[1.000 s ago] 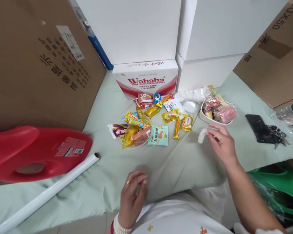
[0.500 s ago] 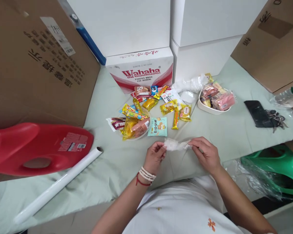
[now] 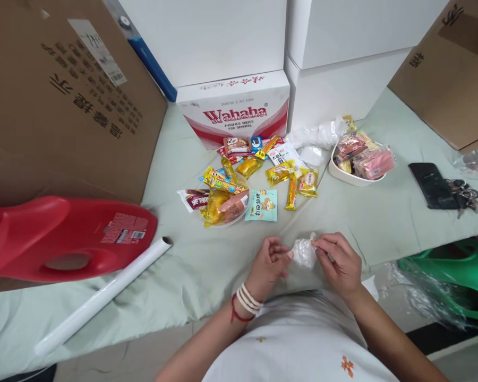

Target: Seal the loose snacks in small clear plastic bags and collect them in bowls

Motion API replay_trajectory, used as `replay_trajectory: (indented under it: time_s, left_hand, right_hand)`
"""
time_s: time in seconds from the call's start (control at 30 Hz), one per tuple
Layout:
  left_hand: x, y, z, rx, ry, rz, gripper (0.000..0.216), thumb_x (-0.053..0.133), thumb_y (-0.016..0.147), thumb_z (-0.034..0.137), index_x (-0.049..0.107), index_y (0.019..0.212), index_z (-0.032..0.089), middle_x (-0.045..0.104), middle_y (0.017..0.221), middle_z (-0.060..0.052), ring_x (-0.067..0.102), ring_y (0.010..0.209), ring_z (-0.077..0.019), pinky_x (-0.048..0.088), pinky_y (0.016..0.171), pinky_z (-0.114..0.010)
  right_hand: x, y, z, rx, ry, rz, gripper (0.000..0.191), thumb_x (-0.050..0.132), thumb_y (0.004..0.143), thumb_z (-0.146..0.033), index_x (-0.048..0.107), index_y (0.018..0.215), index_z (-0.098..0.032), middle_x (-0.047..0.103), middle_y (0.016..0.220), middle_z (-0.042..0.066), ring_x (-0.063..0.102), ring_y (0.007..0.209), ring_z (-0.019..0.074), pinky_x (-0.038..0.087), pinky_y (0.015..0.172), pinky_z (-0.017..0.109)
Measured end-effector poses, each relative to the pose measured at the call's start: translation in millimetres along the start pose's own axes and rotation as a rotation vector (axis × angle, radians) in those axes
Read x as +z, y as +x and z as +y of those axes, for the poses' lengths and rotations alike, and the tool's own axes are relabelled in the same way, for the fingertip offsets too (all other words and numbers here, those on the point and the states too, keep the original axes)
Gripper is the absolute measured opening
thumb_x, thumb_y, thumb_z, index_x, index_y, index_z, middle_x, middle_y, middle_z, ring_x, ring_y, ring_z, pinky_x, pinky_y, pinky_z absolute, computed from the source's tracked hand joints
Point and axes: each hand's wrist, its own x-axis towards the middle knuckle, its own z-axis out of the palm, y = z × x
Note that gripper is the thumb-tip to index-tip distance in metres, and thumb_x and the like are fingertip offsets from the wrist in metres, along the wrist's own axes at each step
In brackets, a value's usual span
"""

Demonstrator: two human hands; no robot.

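A crumpled wad of clear plastic wrap (image 3: 303,251) is pinched between both my hands just above the pale green cloth (image 3: 207,265). My left hand (image 3: 269,262), with bead bracelets and a red string at the wrist, grips its left side with closed fingers. My right hand (image 3: 338,260) pinches its right side. Beyond them lies a scatter of wrapped snacks (image 3: 258,183), some in a clear dish (image 3: 227,204). A white bowl (image 3: 352,176) at the right holds wrapped snacks under plastic film.
A Wahaha carton (image 3: 235,109) and white boxes (image 3: 342,58) stand behind the snacks. Large cardboard boxes (image 3: 59,101) flank both sides. A red plastic stool (image 3: 63,239) and a white roll (image 3: 103,294) lie left. A black phone (image 3: 432,184) with keys (image 3: 464,193) lies right, above a green stool (image 3: 454,286).
My right hand brought the plastic wrap from near the bowl to in front of me, my left hand took hold too, and the stretched piece is now bunched into a wad.
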Motion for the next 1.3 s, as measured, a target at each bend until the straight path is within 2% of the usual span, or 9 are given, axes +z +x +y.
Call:
replay_trajectory:
  time_s: [0.1,0.17,0.27,0.5,0.7,0.87,0.97,1.1,1.3]
  left_hand:
    - [6.3,-2.1,0.2,0.452,0.349,0.283,0.039,0.074,0.083,0.046,0.064,0.112,0.022,0.063,0.111,-0.011,0.061,0.101,-0.0247,0.053,0.084,-0.04]
    - [10.3,-1.8,1.8,0.59,0.461,0.195,0.03,0.071,0.087,0.045,0.067,0.107,0.022,0.064,0.104,-0.009,0.06,0.098,-0.0247,0.05,0.088,-0.04]
    - [17.8,2.3,2.7,0.551,0.425,0.006,0.032,0.076,0.083,0.046,0.068,0.099,0.02,0.064,0.088,-0.005,0.058,0.082,-0.0205,0.047,0.078,-0.034]
    - [8.9,12.5,-1.4,0.228,-0.061,-0.069,0.04,0.075,0.082,0.056,0.065,0.079,0.017,0.058,0.069,0.001,0.049,0.065,-0.0116,0.042,0.064,-0.025]
    - [-33.0,22.4,-17.3,0.187,-0.192,0.253,0.046,0.075,0.079,0.061,0.061,0.085,0.018,0.052,0.068,0.005,0.044,0.061,-0.0089,0.039,0.058,-0.021]
    - [-57.0,-1.2,-13.5,0.383,0.29,0.586,0.028,0.077,0.077,0.041,0.066,0.091,0.019,0.06,0.09,-0.003,0.056,0.082,-0.0174,0.048,0.073,-0.029]
    - [-47.6,-19.1,1.7,0.591,0.478,0.44,0.019,0.068,0.088,0.036,0.067,0.098,0.021,0.063,0.096,-0.005,0.057,0.089,-0.0197,0.048,0.08,-0.032]
    - [-18.9,-14.6,18.8,0.654,0.471,0.192,0.028,0.066,0.09,0.046,0.066,0.102,0.02,0.067,0.094,-0.007,0.058,0.086,-0.021,0.046,0.079,-0.033]
    - [2.7,8.4,22.2,0.553,0.252,0.305,0.027,0.059,0.097,0.041,0.067,0.083,0.02,0.065,0.076,-0.002,0.056,0.069,-0.0155,0.042,0.07,-0.029]
  right_hand:
    - [0.6,-3.5,0.8,0.085,0.142,-0.009,0.018,0.06,0.097,-0.024,0.077,0.103,-0.029,0.072,0.105,0.008,0.069,0.093,0.0211,0.057,0.075,0.034]
    - [3.8,-6.4,2.9,0.187,0.263,0.002,0.016,0.062,0.097,-0.026,0.076,0.103,-0.029,0.071,0.111,0.008,0.069,0.101,0.0214,0.056,0.079,0.033]
    - [14.9,-9.1,3.1,0.333,0.473,0.035,0.01,0.066,0.096,-0.029,0.075,0.1,-0.028,0.071,0.112,0.008,0.068,0.105,0.021,0.056,0.084,0.033]
    - [31.3,-3.2,4.7,0.605,0.767,0.121,0.019,0.078,0.084,-0.04,0.071,0.093,-0.024,0.072,0.108,0.007,0.068,0.092,0.0184,0.057,0.075,0.029]
    - [18.5,6.2,22.1,0.605,0.751,0.155,0.019,0.075,0.087,-0.041,0.068,0.097,-0.025,0.069,0.1,0.005,0.065,0.081,0.0149,0.055,0.066,0.025]
    - [17.4,13.8,19.7,0.58,0.71,0.13,0.02,0.075,0.086,-0.041,0.068,0.096,-0.026,0.07,0.099,0.003,0.066,0.082,0.0156,0.057,0.072,0.028]
    - [23.0,20.0,8.9,0.594,0.699,0.02,0.022,0.076,0.085,-0.043,0.07,0.096,-0.025,0.072,0.1,0.004,0.066,0.082,0.0165,0.057,0.073,0.03]
    - [30.4,34.5,-11.3,0.473,0.588,-0.176,0.021,0.072,0.089,-0.044,0.072,0.096,-0.024,0.073,0.098,0.004,0.066,0.081,0.0171,0.056,0.075,0.03]
    - [34.2,41.1,-28.5,0.397,0.595,-0.155,0.033,0.063,0.097,-0.049,0.065,0.122,-0.027,0.069,0.124,0.008,0.068,0.106,0.0203,0.058,0.091,0.036]
